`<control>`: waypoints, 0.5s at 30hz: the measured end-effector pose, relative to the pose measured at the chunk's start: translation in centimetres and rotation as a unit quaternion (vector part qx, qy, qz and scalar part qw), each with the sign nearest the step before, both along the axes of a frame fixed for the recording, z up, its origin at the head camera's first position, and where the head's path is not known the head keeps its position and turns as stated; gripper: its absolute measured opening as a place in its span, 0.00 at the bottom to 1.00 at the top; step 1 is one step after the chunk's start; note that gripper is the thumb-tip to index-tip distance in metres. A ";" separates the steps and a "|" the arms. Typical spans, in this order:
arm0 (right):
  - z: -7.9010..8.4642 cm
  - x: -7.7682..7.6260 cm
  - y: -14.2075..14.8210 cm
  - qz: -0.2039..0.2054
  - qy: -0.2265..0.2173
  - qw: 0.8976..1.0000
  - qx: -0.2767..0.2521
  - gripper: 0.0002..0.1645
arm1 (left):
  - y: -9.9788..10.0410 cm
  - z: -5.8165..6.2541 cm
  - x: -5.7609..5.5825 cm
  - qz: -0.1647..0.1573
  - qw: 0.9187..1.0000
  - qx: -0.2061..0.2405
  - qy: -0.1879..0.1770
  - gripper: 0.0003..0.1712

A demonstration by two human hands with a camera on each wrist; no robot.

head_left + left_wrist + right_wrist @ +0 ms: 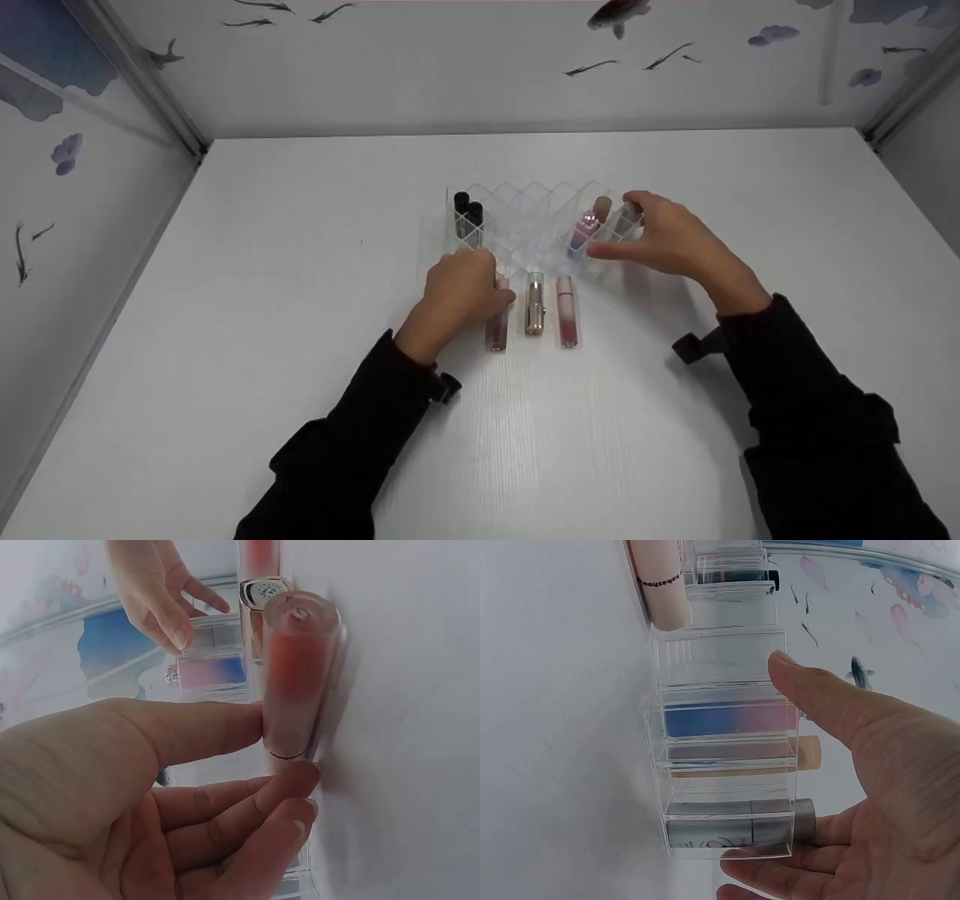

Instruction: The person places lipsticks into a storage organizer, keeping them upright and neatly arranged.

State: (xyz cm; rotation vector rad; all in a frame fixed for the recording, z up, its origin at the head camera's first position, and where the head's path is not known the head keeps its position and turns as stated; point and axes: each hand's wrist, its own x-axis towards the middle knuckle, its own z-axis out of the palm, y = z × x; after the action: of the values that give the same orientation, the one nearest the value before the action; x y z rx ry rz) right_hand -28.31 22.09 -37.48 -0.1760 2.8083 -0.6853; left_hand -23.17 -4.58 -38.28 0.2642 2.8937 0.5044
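Note:
My left hand (463, 291) pinches a lip gloss tube (289, 690) with a reddish lower part and a pale cap, near its cap end. It lies on the table before a clear acrylic organizer (534, 214). At the organizer's right end, my right hand (667, 236) rests with its thumb and fingers spread, fingertips along the outer wall beside a silver tube (727, 829). Next to the left hand lie a gold lipstick (535, 304) and a second pink-red lip gloss (567, 311).
Two black-capped tubes (474, 215) stand in the organizer's left compartments. A pink-blue bottle (583, 231) and a beige-capped tube (602, 208) stand toward its right. Patterned panels (450, 75) border the white table (300, 420) at the back and sides.

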 end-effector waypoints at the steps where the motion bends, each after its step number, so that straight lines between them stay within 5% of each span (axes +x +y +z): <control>1: 0.0 0.0 0.0 0.000 0.000 1.000 0.000 0.73 | 0.0 0.0 0.0 -0.001 1.000 -0.005 0.003 0.25; 15: 0.0 0.0 -0.1 -0.009 -0.004 1.000 0.001 0.74 | -0.1 -0.3 -0.3 0.004 0.999 -0.026 0.025 0.25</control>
State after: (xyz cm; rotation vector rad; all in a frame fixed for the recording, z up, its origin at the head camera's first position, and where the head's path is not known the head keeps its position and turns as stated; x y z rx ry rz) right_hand -28.33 21.99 -37.46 -0.1482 2.8065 -0.6857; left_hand -23.43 -4.67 -38.54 0.2606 2.9534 0.4279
